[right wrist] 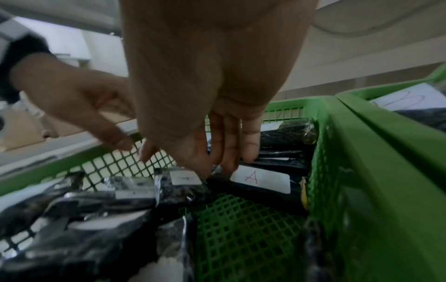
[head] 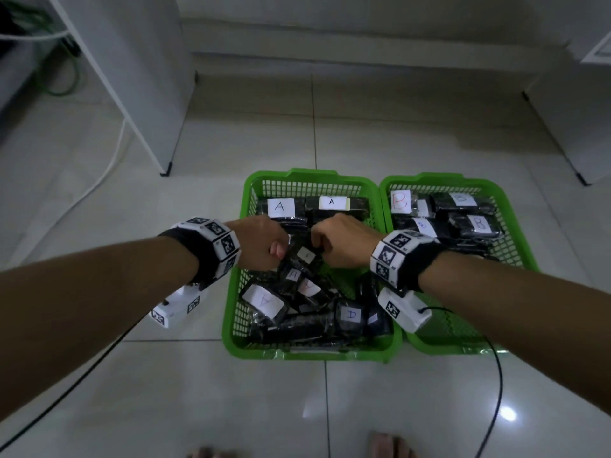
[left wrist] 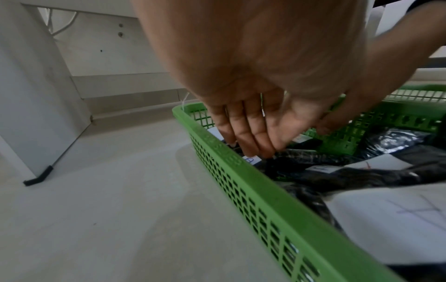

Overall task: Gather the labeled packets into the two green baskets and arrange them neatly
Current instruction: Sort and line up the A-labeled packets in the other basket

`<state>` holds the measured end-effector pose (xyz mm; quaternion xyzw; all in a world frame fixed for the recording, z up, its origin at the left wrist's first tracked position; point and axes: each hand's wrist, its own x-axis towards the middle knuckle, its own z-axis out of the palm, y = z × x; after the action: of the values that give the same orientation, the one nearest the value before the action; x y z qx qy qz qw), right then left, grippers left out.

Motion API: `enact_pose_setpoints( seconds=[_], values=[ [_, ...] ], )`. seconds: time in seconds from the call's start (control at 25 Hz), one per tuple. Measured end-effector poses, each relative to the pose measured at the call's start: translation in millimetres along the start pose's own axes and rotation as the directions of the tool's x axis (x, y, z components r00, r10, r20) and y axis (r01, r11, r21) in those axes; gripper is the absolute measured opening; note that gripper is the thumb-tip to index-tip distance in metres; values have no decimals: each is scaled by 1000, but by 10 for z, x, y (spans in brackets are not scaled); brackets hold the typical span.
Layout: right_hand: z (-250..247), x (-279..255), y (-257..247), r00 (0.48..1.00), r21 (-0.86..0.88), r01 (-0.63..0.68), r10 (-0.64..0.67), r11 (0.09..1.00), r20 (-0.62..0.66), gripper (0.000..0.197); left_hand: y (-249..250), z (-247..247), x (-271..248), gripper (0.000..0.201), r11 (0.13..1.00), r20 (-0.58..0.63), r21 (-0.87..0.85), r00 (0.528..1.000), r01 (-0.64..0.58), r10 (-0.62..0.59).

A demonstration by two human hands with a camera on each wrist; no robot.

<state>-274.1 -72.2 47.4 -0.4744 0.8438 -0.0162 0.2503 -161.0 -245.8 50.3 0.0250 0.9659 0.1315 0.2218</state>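
Observation:
Two green baskets stand side by side on the tiled floor. The left basket (head: 310, 354) (left wrist: 265, 190) holds dark packets labelled A: two lie neatly at the back (head: 281, 206), several lie jumbled in front. The right basket (head: 426, 177) holds packets labelled B (head: 401, 200). Both hands reach into the middle of the left basket. My left hand (head: 264, 242) (left wrist: 251, 145) points its straight fingers down onto a dark packet by the left wall. My right hand (head: 340, 241) (right wrist: 224, 160) touches the far edge of a packet with a red A (right wrist: 259, 178), thumb apart. A small-labelled packet (head: 305, 256) lies between the hands.
White furniture legs (head: 165, 170) stand at the back left and a white cabinet foot (head: 582, 180) at the right. A black cable (head: 499, 375) runs over the floor by the right basket, a white cable (head: 109, 166) at the left. My feet (head: 390, 444) are at the bottom edge.

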Motion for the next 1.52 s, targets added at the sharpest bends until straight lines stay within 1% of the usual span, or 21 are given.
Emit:
enact_pose_setpoints(
  seconds=[0.04, 0.12, 0.16, 0.2, 0.28, 0.4, 0.44, 0.52, 0.56, 0.64, 0.72, 0.8, 0.88, 1.0, 1.08, 1.2, 1.24, 1.32, 1.36, 1.4, 1.52],
  values=[
    [-20, -21, -2, 1000, 32, -11, 11, 999, 16, 8, 30, 3, -16, 19, 1000, 31, -2, 999, -12, 12],
    [75, -75, -57, 991, 85, -7, -4, 996, 135, 44, 86, 33, -92, 18, 1000, 108, -7, 994, -21, 21],
    [155, -100, -97, 981, 67, 6, -19, 998, 192, 56, 93, 46, -121, 23, 1000, 132, -7, 991, -15, 16],
    [239, -145, -150, 975, 22, 40, -44, 999, 216, 62, 104, 72, -153, 31, 1000, 140, -15, 990, -6, 8],
    [361, -174, -190, 976, -23, 52, -46, 998, 213, 59, 125, 132, -189, 45, 1000, 132, -4, 991, 19, -19],
    [239, -229, -202, 972, -56, 43, -29, 998, 232, 52, 264, 219, -211, 56, 990, 131, 88, 984, 107, -118],
    [163, -280, -205, 973, -111, 69, -42, 991, 225, 50, 334, 239, -220, 54, 985, 122, 83, 979, 154, -164],
    [43, -445, -233, 978, -238, 166, -128, 957, 165, 39, 444, 303, -267, 44, 972, 93, 77, 969, 223, -230],
    [20, -555, -253, 973, -243, 210, -177, 947, 151, 33, 471, 344, -297, 39, 968, 69, 61, 966, 245, -249],
    [98, -760, -280, 959, -147, 261, -239, 954, 151, 24, 481, 409, -361, 32, 962, -4, -3, 962, 272, -272],
    [311, -900, -304, 960, -53, 264, -257, 963, 109, 24, 462, 483, -406, 32, 963, -72, -66, 961, 262, -267],
    [579, -910, -317, 970, -19, 235, -234, 972, 67, 36, 439, 602, -416, 33, 955, -119, -128, 952, 268, -283],
    [770, -869, -320, 986, 40, 159, -160, 987, 35, 45, 453, 752, -390, 39, 939, -165, -169, 931, 298, -325],
    [909, -840, -247, 988, 208, 146, -134, 967, -71, 41, 521, 883, -359, 43, 914, -247, -216, 887, 343, -391],
    [954, -858, -196, 971, 335, 194, -133, 922, -196, 38, 523, 846, -342, 33, 871, -278, -357, 852, 337, -444],
    [999, -877, -201, 926, 425, 279, -124, 861, -356, 33, 496, 777, -341, 13, 765, -247, -578, 833, 284, -495],
    [995, -872, -214, 908, 449, 301, -109, 841, -405, 33, 489, 742, -332, 9, 708, -227, -653, 823, 268, -520],
    [925, -846, -241, 864, 518, 359, -67, 776, -498, 34, 498, 665, -304, 5, 548, -196, -809, 780, 213, -594],
    [856, -817, -247, 851, 578, 382, -31, 721, -524, 33, 512, 624, -273, 7, 472, -198, -865, 750, 169, -631],
    [771, -786, -243, 850, 652, 386, 23, 652, -526, 31, 519, 582, -237, 9, 423, -212, -898, 725, 120, -655],
    [510, -701, -146, 875, 843, 321, 205, 432, -439, 32, 537, 469, -124, 19, 334, -239, -942, 692, 4, -682]
  ],
)
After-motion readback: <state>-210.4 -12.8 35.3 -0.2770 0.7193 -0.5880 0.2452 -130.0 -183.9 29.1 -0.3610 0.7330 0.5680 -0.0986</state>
